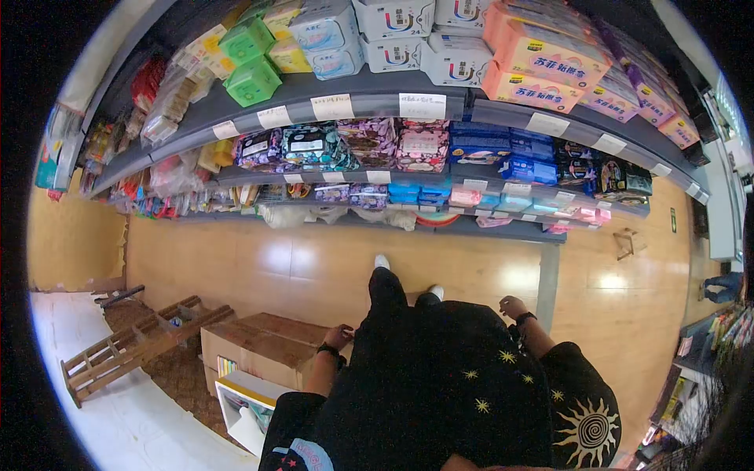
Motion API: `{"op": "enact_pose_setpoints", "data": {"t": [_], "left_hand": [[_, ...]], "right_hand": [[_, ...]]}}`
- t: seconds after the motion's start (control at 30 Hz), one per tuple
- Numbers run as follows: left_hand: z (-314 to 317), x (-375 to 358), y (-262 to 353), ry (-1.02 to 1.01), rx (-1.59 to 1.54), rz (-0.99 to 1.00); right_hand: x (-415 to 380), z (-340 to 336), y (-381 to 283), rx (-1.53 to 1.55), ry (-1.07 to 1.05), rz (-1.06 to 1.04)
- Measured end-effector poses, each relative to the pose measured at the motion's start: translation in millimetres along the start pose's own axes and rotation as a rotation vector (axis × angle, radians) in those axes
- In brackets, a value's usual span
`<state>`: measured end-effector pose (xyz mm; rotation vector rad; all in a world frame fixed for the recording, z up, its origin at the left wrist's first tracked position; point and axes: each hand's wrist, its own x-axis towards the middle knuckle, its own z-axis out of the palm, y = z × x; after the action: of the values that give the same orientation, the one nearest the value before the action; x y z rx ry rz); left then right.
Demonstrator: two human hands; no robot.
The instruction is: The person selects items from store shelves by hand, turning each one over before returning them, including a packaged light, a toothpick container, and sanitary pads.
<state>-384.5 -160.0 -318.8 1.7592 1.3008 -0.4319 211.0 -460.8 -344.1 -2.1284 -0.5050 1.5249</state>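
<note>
My left hand hangs low at my side, a dark band on its wrist. It is beside a brown cardboard box, and I see nothing held in its loosely bent fingers. Out to the other side, my right hand hangs over the wooden floor with a dark watch or band at the wrist. Its fingers are slightly curled and apart, holding nothing. Ahead of both hands stands a shelf unit with packs of sanitary pads on top and dark patterned packs below.
A wooden stepladder lies at the left, near a white case. Wood-look flooring runs along the shelf. A small wooden stool stands farther right. At the right edge are another person's legs and a stocked shelf.
</note>
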Motion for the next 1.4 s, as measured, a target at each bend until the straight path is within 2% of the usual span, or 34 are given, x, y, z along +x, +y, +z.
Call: {"op": "enact_pose_setpoints", "data": {"t": [0.07, 0.2, 0.23, 0.3, 0.37, 0.4, 0.43, 0.47, 0.5, 0.57, 0.63, 0.73, 0.8, 0.87, 0.9, 0.93, 0.97, 1.0, 1.07, 1.1, 1.17, 1.27, 1.3, 1.4], "left_hand": [[-31.1, -16.5, 35.9, -0.120, -0.072, -0.032], [-10.5, -0.5, 16.0, -0.158, -0.086, 0.008], [-15.5, 0.2, 14.8, -0.214, -0.323, -0.058], [-25.1, 3.2, 23.6, -0.278, -0.550, -0.114], [-47.9, -17.6, 57.1, -0.369, -0.563, -0.250], [-39.1, -6.4, 41.6, -0.374, -0.558, -0.244], [-22.0, 10.4, 11.2, -0.334, -0.464, -0.189], [-13.2, 19.2, -2.6, -0.292, -0.372, -0.135], [-17.4, 13.5, 8.8, -0.294, -0.372, -0.132], [-37.5, -9.6, 52.1, -0.217, -0.148, -0.175], [-33.7, -0.3, 41.4, -0.213, -0.186, -0.183], [-18.5, 9.8, 18.8, -0.199, -0.242, -0.171], [-16.7, 6.0, 25.3, -0.181, -0.266, -0.150], [-32.4, -19.2, 61.4, -0.242, -0.199, -0.190], [-27.9, -17.9, 54.9, -0.231, -0.209, -0.191], [-17.6, -8.4, 37.4, -0.240, -0.238, -0.100], [-7.5, 0.8, 20.3, -0.251, -0.268, -0.010], [-1.6, 3.2, 13.0, -0.238, -0.246, 0.013], [5.9, -3.9, 11.6, -0.210, -0.112, -0.006], [7.1, -8.0, 13.6, -0.205, -0.075, -0.012], [6.3, -13.7, 16.7, -0.216, -0.074, -0.075], [0.1, -24.7, 31.9, -0.234, -0.031, -0.142], [0.7, -26.3, 33.7, -0.238, -0.018, -0.148], [11.4, -6.8, -1.1, -0.251, -0.087, -0.116]], "right_hand": [[26.4, -0.1, 32.7, 0.005, -0.009, 0.014], [23.3, 2.1, 34.3, -0.036, 0.016, 0.017], [20.3, 2.6, 29.8, -0.030, 0.026, 0.018], [15.4, 3.4, 22.2, -0.168, -0.001, -0.060], [13.2, 3.5, 22.2, -0.179, 0.006, -0.085], [11.5, 6.1, 19.7, -0.195, -0.001, -0.112], [-11.8, 4.9, -12.5, -0.080, 0.024, 0.019], [-12.4, 3.4, -13.0, -0.080, 0.029, 0.020], [-7.8, 2.7, -8.4, -0.170, 0.024, -0.012], [-5.8, 2.0, -5.6, -0.261, 0.021, -0.047], [-8.1, 1.1, -8.1, -0.178, 0.053, 0.004], [-0.5, 1.6, 4.2, -0.165, 0.046, -0.065], [13.5, 4.3, 26.8, 0.037, -0.007, 0.010], [0.8, 3.8, 11.3, -0.178, 0.023, -0.013], [7.8, 4.5, 28.5, -0.222, 0.002, -0.112], [16.8, 4.5, 43.3, -0.264, -0.017, -0.215], [0.9, 0.6, 25.1, -0.197, -0.034, -0.141], [2.4, -0.3, 25.3, -0.343, -0.060, -0.155], [-19.1, 2.7, 4.1, -0.123, -0.023, 0.001], [-12.9, 2.1, 11.9, -0.126, -0.022, 0.000], [2.2, 3.8, 35.8, 0.089, -0.084, 0.039], [-2.6, 9.0, 27.6, 0.091, -0.038, 0.043], [-10.5, 6.9, 17.2, 0.007, -0.073, -0.025], [5.2, 15.9, 29.5, 0.061, -0.022, -0.035]]}}
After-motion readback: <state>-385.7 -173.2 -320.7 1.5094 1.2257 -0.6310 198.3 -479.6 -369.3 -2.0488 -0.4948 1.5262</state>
